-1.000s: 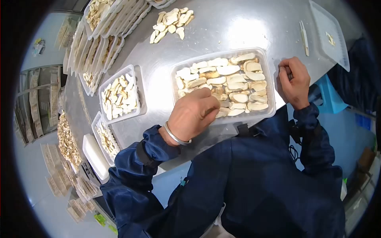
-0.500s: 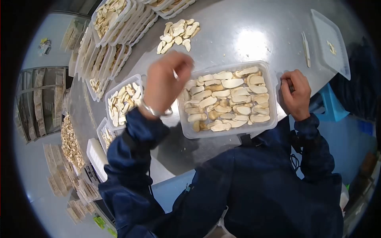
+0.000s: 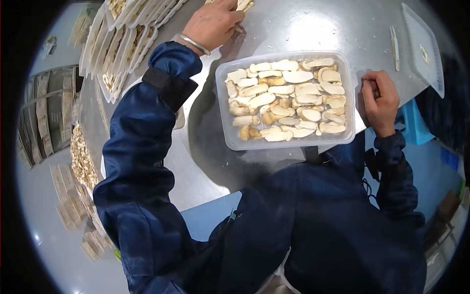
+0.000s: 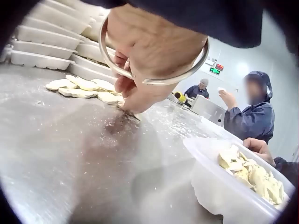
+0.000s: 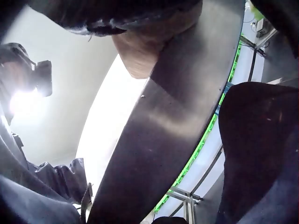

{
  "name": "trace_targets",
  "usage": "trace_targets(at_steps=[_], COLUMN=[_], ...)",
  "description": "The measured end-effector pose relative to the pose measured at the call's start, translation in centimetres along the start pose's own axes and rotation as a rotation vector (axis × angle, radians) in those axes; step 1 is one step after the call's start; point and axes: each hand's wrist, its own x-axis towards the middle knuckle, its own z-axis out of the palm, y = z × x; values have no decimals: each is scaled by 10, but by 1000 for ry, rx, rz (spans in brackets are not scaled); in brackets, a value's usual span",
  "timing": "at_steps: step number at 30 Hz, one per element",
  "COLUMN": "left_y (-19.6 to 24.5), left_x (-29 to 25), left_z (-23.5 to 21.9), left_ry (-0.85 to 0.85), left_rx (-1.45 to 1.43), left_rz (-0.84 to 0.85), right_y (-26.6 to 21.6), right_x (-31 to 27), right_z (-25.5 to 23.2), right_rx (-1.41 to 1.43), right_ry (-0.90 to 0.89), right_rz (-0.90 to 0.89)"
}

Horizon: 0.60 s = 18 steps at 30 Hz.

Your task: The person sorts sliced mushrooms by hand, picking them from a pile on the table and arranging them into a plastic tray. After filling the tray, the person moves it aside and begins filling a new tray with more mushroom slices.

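My left hand (image 3: 213, 22) is over the loose pale slices (image 3: 246, 5) at the top of the head view. In the left wrist view, the left hand (image 4: 145, 60) has its fingertips low at the table, pinching what looks like a slice, beside a small pile of slices (image 4: 78, 93). A clear tray (image 3: 350, 105) holds rows of sliced pieces, some browner, in front of the body. Right of it, my right hand (image 3: 381, 100) rests by the table edge, fingers loosely curled, no object visible in it. The right wrist view shows only part of that hand (image 5: 140, 53).
Stacked filled trays (image 3: 110, 49) stand at the upper left. White tweezers (image 3: 394, 49) and a nearly bare tray (image 3: 434, 59) lie at the right. A tub of slices (image 4: 210, 172) is at the lower right of the left wrist view; people in dark clothes (image 4: 250, 119) are beyond.
My left hand has left the tray's near left part and moved up to the loose slices. My right hand has stayed by the table edge. The head view has shifted.
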Motion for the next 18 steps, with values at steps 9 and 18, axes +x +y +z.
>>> trace_targets(at_steps=[9,18], left_y=[96,140], left_x=[-72,-101], left_z=[-81,-68], left_ry=[-168,-183], left_rx=[-830,-674], left_rz=[-435,-403], right_y=[5,5], right_x=[-2,-2], right_z=[1,2], right_rx=[12,-13], right_ry=[-14,-3], right_rz=[1,-4])
